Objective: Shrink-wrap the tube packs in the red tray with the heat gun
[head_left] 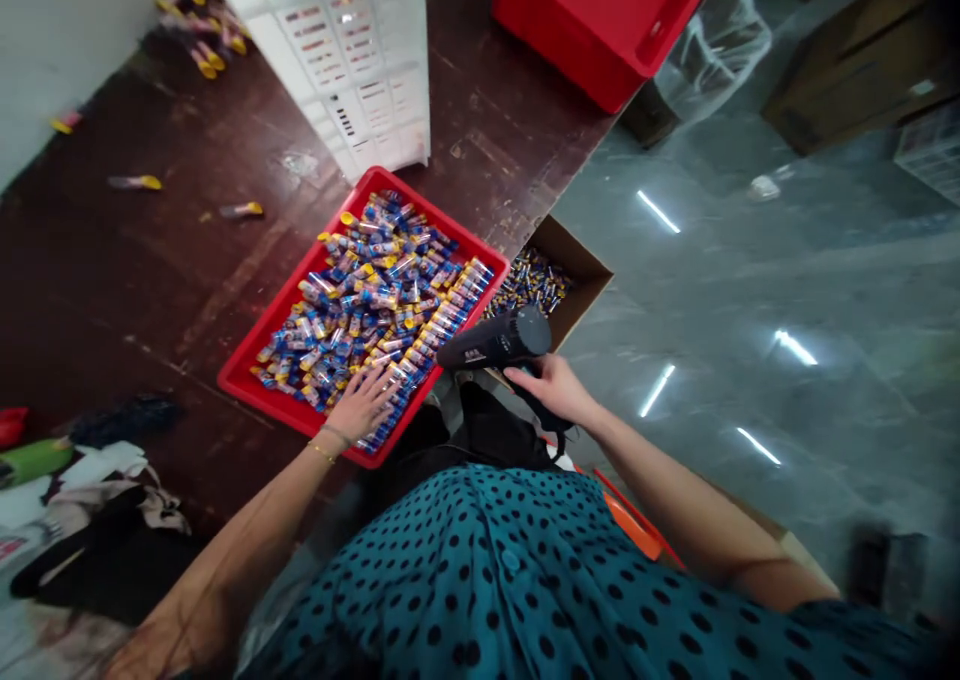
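Head camera on, and it all hangs on a gap between two hands: a neat row of small tubes (444,322) runs along one long side of the red tray (268,404), with the left hand (362,405) inside it and the black hair dryer (491,340) coming in from the outer side. Look at the lines! The row slants away from the wearer, up and to the right, while the dryer's barrel lies crosswise to it, its nozzle (445,354) at the tray's rim, facing left towards the tubes. The right hand (559,392) has its fingers wrapped around the handle, outside the tray. Over on the other flank, the left fingers are spread and empty, palm down, their tips reaching the row's near stretch (whether they press or merely hover, one cannot tell). So the left is the nearer hand, the row lying just to the right of its fingertips. Behind that hand, loose tubes (360,270) lie jumbled every which way across the tray, which sits on the dark tabletop (112,290).
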A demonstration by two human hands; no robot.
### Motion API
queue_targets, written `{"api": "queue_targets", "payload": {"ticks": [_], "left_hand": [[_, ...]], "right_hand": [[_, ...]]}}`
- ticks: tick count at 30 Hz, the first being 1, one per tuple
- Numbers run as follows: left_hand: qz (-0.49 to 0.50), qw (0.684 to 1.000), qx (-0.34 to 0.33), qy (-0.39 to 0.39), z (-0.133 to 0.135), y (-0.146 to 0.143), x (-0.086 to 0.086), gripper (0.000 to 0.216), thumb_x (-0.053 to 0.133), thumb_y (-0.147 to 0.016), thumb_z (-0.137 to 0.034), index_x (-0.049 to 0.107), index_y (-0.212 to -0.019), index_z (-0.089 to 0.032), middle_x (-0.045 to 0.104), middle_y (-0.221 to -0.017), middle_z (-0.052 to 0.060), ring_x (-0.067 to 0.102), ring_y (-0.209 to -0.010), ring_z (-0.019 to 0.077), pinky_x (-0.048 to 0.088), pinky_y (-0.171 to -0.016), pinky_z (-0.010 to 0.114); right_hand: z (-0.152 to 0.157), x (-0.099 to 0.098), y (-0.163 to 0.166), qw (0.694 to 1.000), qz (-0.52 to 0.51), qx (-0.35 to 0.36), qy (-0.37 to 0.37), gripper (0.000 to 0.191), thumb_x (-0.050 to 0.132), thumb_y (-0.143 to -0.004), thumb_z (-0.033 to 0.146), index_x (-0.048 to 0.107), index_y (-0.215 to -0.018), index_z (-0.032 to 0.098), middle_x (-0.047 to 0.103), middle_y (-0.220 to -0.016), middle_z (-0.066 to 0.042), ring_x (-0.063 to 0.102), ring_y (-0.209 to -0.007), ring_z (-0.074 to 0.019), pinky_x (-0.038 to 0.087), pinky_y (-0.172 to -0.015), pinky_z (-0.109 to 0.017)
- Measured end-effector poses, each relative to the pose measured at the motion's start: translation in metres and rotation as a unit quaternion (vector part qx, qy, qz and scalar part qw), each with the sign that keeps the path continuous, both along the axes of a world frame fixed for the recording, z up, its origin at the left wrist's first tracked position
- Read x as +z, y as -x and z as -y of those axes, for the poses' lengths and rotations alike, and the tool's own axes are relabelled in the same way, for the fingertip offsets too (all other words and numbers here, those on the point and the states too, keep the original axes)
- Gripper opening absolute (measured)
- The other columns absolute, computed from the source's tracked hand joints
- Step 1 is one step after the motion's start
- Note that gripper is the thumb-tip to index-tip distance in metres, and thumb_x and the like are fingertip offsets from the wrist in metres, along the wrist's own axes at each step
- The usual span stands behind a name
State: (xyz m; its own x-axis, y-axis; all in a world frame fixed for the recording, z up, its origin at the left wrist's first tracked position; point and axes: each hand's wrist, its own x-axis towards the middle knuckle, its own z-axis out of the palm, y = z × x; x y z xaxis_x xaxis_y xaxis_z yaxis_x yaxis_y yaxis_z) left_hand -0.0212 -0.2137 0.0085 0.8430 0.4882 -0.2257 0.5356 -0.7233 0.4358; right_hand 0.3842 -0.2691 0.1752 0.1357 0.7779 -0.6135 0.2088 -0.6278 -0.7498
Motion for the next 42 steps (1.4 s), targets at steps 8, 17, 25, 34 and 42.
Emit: {"api": "queue_targets", "payload": {"ticks": [8,17,25,34,42], "left_hand": [[-0.016,0.988,0.151,-0.031,0.015,0.077,-0.001,0.052,0.046,-0.093,-0.033,0.048,-0.144,-0.021,0.041,-0.154,0.013,0.029,-0.147,0.0291,0.018,-0.119,0.052],[-0.053,0.959,0.277,-0.012,0.089,0.161,0.025,0.047,0.047,-0.09,-0.027,0.054,-0.136,-0.018,0.038,-0.154,0.017,0.028,-0.146,0.032,0.024,-0.115,0.056],[-0.026,0.969,0.246,-0.022,0.125,0.131,0.021,0.052,0.044,-0.093,-0.026,0.045,-0.144,-0.017,0.041,-0.152,0.017,0.031,-0.145,0.0296,0.024,-0.116,0.052],[-0.051,0.953,0.297,-0.039,0.134,0.158,0.037,0.054,0.045,-0.092,-0.025,0.044,-0.145,-0.017,0.04,-0.153,0.018,0.029,-0.146,0.0318,0.026,-0.115,0.055],[0.021,0.989,0.139,-0.042,0.112,0.046,0.001,0.048,0.044,-0.093,-0.022,0.051,-0.141,-0.02,0.046,-0.151,0.013,0.031,-0.146,0.0285,0.023,-0.118,0.051]], "right_hand": [[0.015,0.008,0.037,0.998,0.034,-0.031,0.044,0.047,0.064,-0.081,0.057,0.071,-0.09,0.011,0.071,-0.071,-0.009,0.064,-0.06,-0.0204,0.047,-0.053,-0.027],[0.051,0.01,0.103,0.996,0.038,0.064,0.054,0.043,0.066,-0.08,0.055,0.068,-0.077,0.011,0.069,-0.067,-0.008,0.058,-0.057,-0.0178,0.041,-0.048,-0.025],[0.06,0.016,0.126,0.993,0.031,0.111,0.037,0.04,0.065,-0.082,0.053,0.069,-0.081,0.013,0.069,-0.07,-0.006,0.061,-0.062,-0.0188,0.045,-0.053,-0.025],[0.061,0.009,0.127,0.989,0.063,0.135,-0.003,0.042,0.065,-0.08,0.053,0.069,-0.076,0.012,0.065,-0.065,-0.004,0.055,-0.059,-0.0166,0.042,-0.053,-0.025],[0.012,0.004,0.06,0.988,0.129,0.059,-0.059,0.046,0.063,-0.081,0.056,0.072,-0.082,0.011,0.071,-0.076,-0.007,0.061,-0.067,-0.0197,0.046,-0.06,-0.027]]}}
